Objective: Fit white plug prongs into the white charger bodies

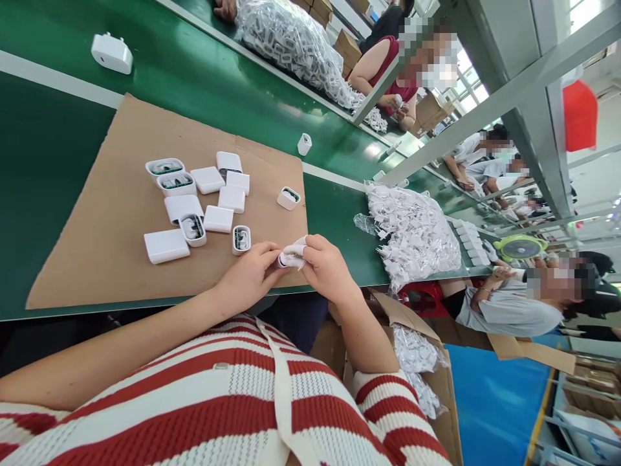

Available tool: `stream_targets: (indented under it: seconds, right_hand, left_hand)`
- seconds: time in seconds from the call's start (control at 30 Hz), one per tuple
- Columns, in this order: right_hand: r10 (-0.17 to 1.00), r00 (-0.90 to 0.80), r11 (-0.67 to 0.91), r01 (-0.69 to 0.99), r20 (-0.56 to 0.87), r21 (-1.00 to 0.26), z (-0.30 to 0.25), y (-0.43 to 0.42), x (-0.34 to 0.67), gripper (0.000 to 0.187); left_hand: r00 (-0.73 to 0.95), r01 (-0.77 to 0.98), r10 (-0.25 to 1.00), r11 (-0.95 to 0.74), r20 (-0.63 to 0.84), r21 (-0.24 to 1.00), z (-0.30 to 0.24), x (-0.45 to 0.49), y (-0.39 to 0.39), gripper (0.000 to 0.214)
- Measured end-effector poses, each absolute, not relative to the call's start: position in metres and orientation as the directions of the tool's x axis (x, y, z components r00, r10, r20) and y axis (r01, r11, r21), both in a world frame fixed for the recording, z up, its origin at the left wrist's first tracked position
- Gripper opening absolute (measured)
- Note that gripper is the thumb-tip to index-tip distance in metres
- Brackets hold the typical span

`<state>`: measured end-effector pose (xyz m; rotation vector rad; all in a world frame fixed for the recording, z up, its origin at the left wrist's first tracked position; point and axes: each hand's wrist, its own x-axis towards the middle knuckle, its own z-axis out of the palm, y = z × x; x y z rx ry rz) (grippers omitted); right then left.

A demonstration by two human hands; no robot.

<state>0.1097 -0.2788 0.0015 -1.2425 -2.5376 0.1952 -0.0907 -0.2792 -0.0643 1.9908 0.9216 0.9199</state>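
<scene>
My left hand [252, 270] pinches a small white charger housing [282, 259] just above the front edge of the cardboard sheet [111, 252]. On its other side my right hand [327, 266] is closed around the same piece, and white material [295, 251] covers or sits between its fingertips; I cannot tell which. Just left of my hands stands an open charger housing [241, 240] with parts showing inside. Another open housing [289, 198] lies farther back on the cardboard. Several more white housings [218, 218] are grouped at the left, some with green circuit boards visible.
A green conveyor belt [204, 90] runs behind the cardboard, carrying a white plug charger [112, 53] and a small white housing [304, 144]. A bag of white plug parts [412, 233] lies to the right. Co-workers sit opposite and farther right. A metal frame [466, 123] rises overhead.
</scene>
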Motion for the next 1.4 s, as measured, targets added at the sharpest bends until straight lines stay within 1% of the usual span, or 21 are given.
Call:
stream_targets:
  seconds: [0.2,0.47,0.67,0.77,0.87,0.93,1.03,1.1,1.13,1.17,1.2,1.23,1.3,1.37,1.4]
  right_hand:
    - [0.778,-0.588,0.629,0.731,0.222,-0.265,0.001,-0.277,0.108,0.022]
    - [0.794,-0.597,0.604,0.757,0.112,-0.248,0.015,-0.277,0.098,0.026]
    - [0.759,-0.64,0.648,0.723,0.124,-0.239,0.012,-0.276,0.101,0.028]
    - [0.801,-0.578,0.597,0.75,0.157,-0.283,0.003,-0.275,0.102,0.025]
    - [0.874,-0.455,0.487,0.811,0.172,-0.324,-0.007,-0.278,0.1,0.021]
    - [0.899,-0.399,0.437,0.842,0.178,-0.318,-0.012,-0.283,0.098,0.021]
    - [0.912,-0.36,0.406,0.861,0.197,-0.307,-0.018,-0.288,0.098,0.02]
    - [0.925,-0.313,0.373,0.853,0.215,-0.365,-0.021,-0.287,0.098,0.017]
    - [0.933,-0.281,0.354,0.83,0.225,-0.431,-0.023,-0.286,0.097,0.014]
    - [0.941,-0.243,0.334,0.784,0.236,-0.524,-0.025,-0.284,0.095,0.009]
    - [0.949,-0.199,0.311,0.709,0.243,-0.633,-0.028,-0.283,0.092,0.01]
    - [0.958,-0.148,0.282,0.609,0.244,-0.741,-0.03,-0.282,0.088,0.016]
    - [0.972,-0.004,0.217,0.389,0.234,-0.895,-0.035,-0.287,0.08,0.023]
    - [0.968,0.143,0.171,0.21,0.204,-0.963,-0.036,-0.299,0.074,0.02]
    - [0.966,0.183,0.159,0.148,0.185,-0.976,-0.036,-0.308,0.074,0.02]
  left_hand:
    - [0.487,0.298,0.829,-0.453,0.275,0.84,-0.062,-0.091,-0.279,0.029]
    - [0.501,0.302,0.829,-0.436,0.248,0.848,-0.062,-0.093,-0.28,0.029]
    - [0.494,0.303,0.835,-0.426,0.242,0.852,-0.062,-0.093,-0.282,0.028]
    - [0.486,0.294,0.843,-0.407,0.231,0.865,-0.06,-0.092,-0.281,0.029]
    - [0.46,0.319,0.857,-0.404,0.233,0.858,-0.06,-0.092,-0.279,0.03]
    - [0.456,0.335,0.853,-0.429,0.254,0.839,-0.062,-0.092,-0.278,0.029]
    - [0.476,0.342,0.835,-0.465,0.276,0.816,-0.064,-0.092,-0.276,0.028]
    - [0.47,0.352,0.839,-0.464,0.275,0.813,-0.065,-0.09,-0.275,0.028]
    - [0.462,0.359,0.845,-0.454,0.268,0.815,-0.066,-0.09,-0.274,0.029]
    - [0.453,0.368,0.853,-0.444,0.259,0.817,-0.066,-0.089,-0.273,0.03]
    - [0.445,0.377,0.86,-0.434,0.251,0.818,-0.065,-0.089,-0.272,0.031]
    - [0.437,0.383,0.865,-0.428,0.248,0.818,-0.065,-0.09,-0.271,0.032]
    - [0.426,0.369,0.869,-0.42,0.25,0.829,-0.061,-0.094,-0.272,0.034]
    - [0.439,0.318,0.869,-0.387,0.227,0.865,-0.056,-0.101,-0.279,0.038]
    - [0.458,0.288,0.866,-0.358,0.2,0.888,-0.055,-0.106,-0.284,0.04]
